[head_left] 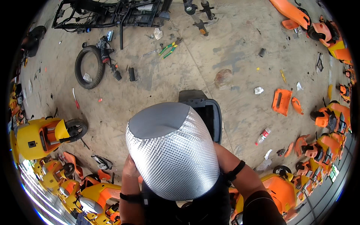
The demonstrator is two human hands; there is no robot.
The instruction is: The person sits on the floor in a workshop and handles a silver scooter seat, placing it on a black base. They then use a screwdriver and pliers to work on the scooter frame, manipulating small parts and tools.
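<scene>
1. The scooter seat [174, 159] has shiny silver, finely embossed sides and a smooth grey panel at the end away from the hands.
2. It stands directly right of the left hand [131, 168], whose fingers it hides; I cannot tell their pose.
3. It also hides the right hand.

A black tyre [78, 67] lies left of green-handled pliers [175, 43].

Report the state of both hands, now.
Left hand: at the silver seat's edge, fingers hidden; grip cannot be told.
Right hand: hidden by the seat; cannot be told.
</scene>
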